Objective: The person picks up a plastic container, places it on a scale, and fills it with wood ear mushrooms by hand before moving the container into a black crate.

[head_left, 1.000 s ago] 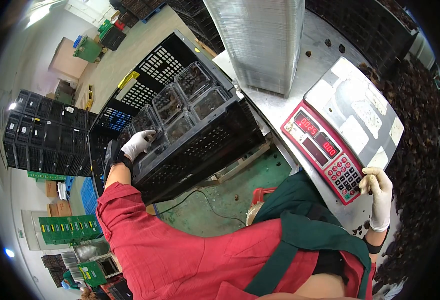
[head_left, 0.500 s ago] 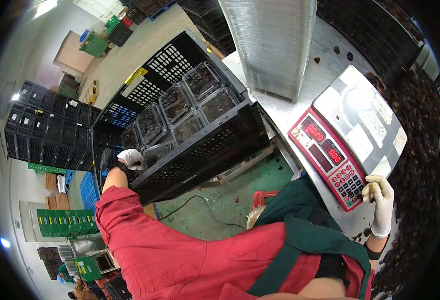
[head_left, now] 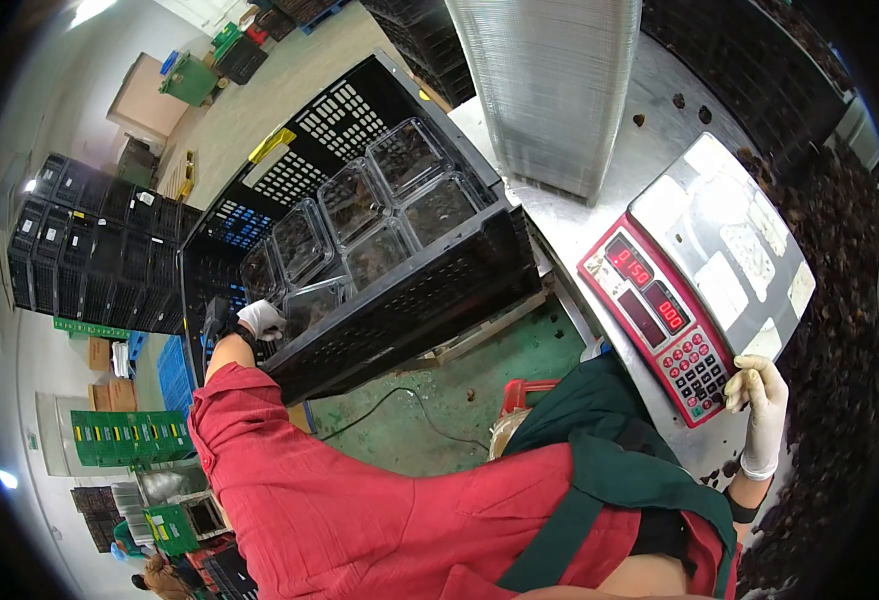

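Beside L hand [head_left: 262, 320]: tub [head_left: 316, 306] (clear).

Looks forward and steeply down from head height, through one very wide view curving into black edges. Takes in red shirt [head_left: 380, 510] closest, at bottom; crate [head_left: 435, 290] near, left of centre; scale [head_left: 705, 250] near, right; green bin [head_left: 190, 80] far, upper left.

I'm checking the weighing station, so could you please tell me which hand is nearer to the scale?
Right: the right hand is beside the scale, near its keypad. The left hand is farther away, at the black crate.
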A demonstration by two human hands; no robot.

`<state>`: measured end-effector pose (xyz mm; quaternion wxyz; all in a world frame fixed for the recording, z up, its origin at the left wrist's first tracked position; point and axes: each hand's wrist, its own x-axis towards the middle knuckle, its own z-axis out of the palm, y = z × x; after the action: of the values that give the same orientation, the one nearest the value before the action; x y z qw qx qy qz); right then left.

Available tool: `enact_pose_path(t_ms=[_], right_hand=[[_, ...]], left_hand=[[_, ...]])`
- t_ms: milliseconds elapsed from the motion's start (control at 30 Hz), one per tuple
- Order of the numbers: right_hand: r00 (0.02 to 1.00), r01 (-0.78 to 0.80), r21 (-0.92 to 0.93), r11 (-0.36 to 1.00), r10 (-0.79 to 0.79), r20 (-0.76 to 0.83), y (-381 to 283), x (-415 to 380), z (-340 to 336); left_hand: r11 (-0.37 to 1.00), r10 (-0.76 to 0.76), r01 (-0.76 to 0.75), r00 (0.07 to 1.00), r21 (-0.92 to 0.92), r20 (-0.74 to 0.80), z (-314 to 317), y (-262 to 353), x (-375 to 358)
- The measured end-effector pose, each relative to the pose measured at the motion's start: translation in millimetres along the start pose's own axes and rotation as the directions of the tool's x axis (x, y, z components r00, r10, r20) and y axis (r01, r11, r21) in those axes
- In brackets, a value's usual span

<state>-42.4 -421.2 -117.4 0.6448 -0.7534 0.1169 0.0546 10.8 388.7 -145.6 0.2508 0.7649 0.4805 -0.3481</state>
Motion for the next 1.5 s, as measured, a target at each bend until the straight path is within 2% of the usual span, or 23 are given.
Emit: enact_pose_path(t_ms=[67, 133, 200, 267, 300, 333, 400, 533, 600, 667, 733, 800, 867, 933, 1000, 1067, 1133, 1200, 1267, 1333, 1400, 1467, 1500], right_hand=[[1.0, 0.008, 0.0, 1.0, -0.008, -0.002, 1.8, -0.1, -0.5], [1.0, 0.014, 0.002, 1.0, -0.014, 0.002, 3.4, -0.5, -0.2], [1.0, 0.004, 0.007, 1.0, -0.003, -0.005, 3.5, 1.1, -1.4], [1.0, 0.012, 0.002, 1.0, -0.012, -0.001, 5.7, 3.0, -2.9], [1.0, -0.005, 0.007, 1.0, 0.005, -0.001, 3.9, 3.3, -2.9], [1.0, -0.022, 0.013, 1.0, 0.022, -0.002, 2.4, 3.5, -3.0], [1.0, -0.022, 0.009, 1.0, 0.022, 0.002, 0.6, 4.5, -3.6], [1.0, -0.017, -0.018, 1.0, 0.016, -0.008, 0.1, 4.3, -1.9], [1.0, -0.014, -0.017, 1.0, 0.014, -0.013, 0.7, 4.3, -1.8], [1.0, -0.012, -0.014, 1.0, 0.012, -0.016, 1.9, 4.9, -2.3], [1.0, -0.02, -0.02, 1.0, 0.02, -0.016, 2.3, 5.8, -2.1], [1.0, -0.018, -0.023, 1.0, 0.018, -0.019, 2.2, 5.9, -0.5], [0.999, -0.014, -0.025, 1.0, 0.013, -0.039, 1.2, 5.0, -0.5], [0.999, -0.018, -0.013, 1.0, 0.018, -0.038, 1.2, 3.3, -0.3], [0.999, -0.03, -0.008, 1.0, 0.03, -0.028, 0.6, 1.5, 2.3], [0.999, -0.031, 0.024, 0.999, 0.031, -0.015, -5.9, 2.2, 1.0], [0.997, -0.07, 0.053, 0.996, 0.07, -0.011, -6.0, 1.0, -0.1], [0.999, -0.04, 0.084, 0.996, 0.038, 0.024, -10.3, -0.2, -0.6], [0.998, -0.063, 0.097, 0.993, 0.06, 0.035, -14.9, -1.2, 2.4], [0.997, -0.031, 0.062, 0.998, 0.027, 0.067, -21.1, -2.2, 4.6], [0.996, 0.005, 0.078, 0.997, -0.012, 0.093, -22.0, -4.6, 4.6], [0.997, 0.022, 0.089, 0.996, -0.028, 0.066, -17.0, -10.8, 3.0], [0.997, 0.037, 0.095, 0.995, -0.042, 0.059, -15.2, -14.5, 0.5]], left_hand=[[0.999, 0.02, -0.02, 1.0, 0.048, -0.002, -0.3, -5.4, 0.1], [0.992, -0.019, 0.031, 0.995, -0.123, 0.103, -5.7, -13.2, -3.8], [0.988, -0.035, 0.048, 0.995, -0.145, 0.094, -6.3, -12.7, -16.6], [0.97, 0.06, -0.034, 0.993, -0.24, 0.102, -7.7, -13.5, -20.6], [0.974, 0.127, -0.108, 0.988, -0.2, 0.087, -14.7, -20.9, -11.2], [0.959, 0.156, -0.135, 0.986, -0.25, 0.066, -15.7, -17.1, -17.6], [0.969, 0.167, -0.187, 0.977, -0.163, -0.131, -6.7, -6.1, -25.8], [0.951, 0.287, -0.304, 0.937, -0.06, -0.198, -17.1, -11.7, 2.4], [0.886, 0.427, -0.462, 0.853, -0.054, -0.3, -18.0, -11.0, 7.0], [0.84, 0.485, -0.531, 0.826, -0.109, -0.289, -13.8, 0.7, -4.5], [0.732, 0.574, -0.65, 0.75, -0.203, -0.329, -7.9, 21.3, -14.1], [0.72, 0.628, -0.672, 0.738, -0.176, -0.246, -9.8, 22.1, 9.0], [0.789, 0.569, -0.599, 0.796, -0.136, -0.205, 8.9, 48.7, -29.1], [0.701, 0.676, -0.67, 0.733, -0.244, -0.072, 21.1, 70.0, -45.5], [0.726, 0.678, -0.669, 0.735, -0.16, 0.008, 29.5, 78.0, -46.6], [0.727, 0.681, -0.687, 0.722, -0.009, -0.119, 21.9, 87.8, -21.7], [0.651, 0.677, -0.739, 0.669, -0.175, -0.307, 11.7, 126.4, -77.1], [0.456, 0.741, -0.857, 0.515, -0.24, -0.43, 13.6, 176.3, -168.6], [0.245, 0.825, -0.962, 0.273, -0.123, -0.495, 14.5, 220.1, -249.8], [0.016, 0.84, -0.996, -0.031, 0.083, -0.542, 10.2, 262.3, -323.8], [-0.112, 0.805, -0.947, -0.263, 0.3, -0.531, 8.1, 300.6, -395.2], [-0.355, 0.669, -0.814, -0.564, 0.46, -0.483, 24.0, 342.1, -453.2], [-0.316, 0.735, -0.765, -0.572, 0.561, -0.364, 9.9, 363.5, -468.5]])
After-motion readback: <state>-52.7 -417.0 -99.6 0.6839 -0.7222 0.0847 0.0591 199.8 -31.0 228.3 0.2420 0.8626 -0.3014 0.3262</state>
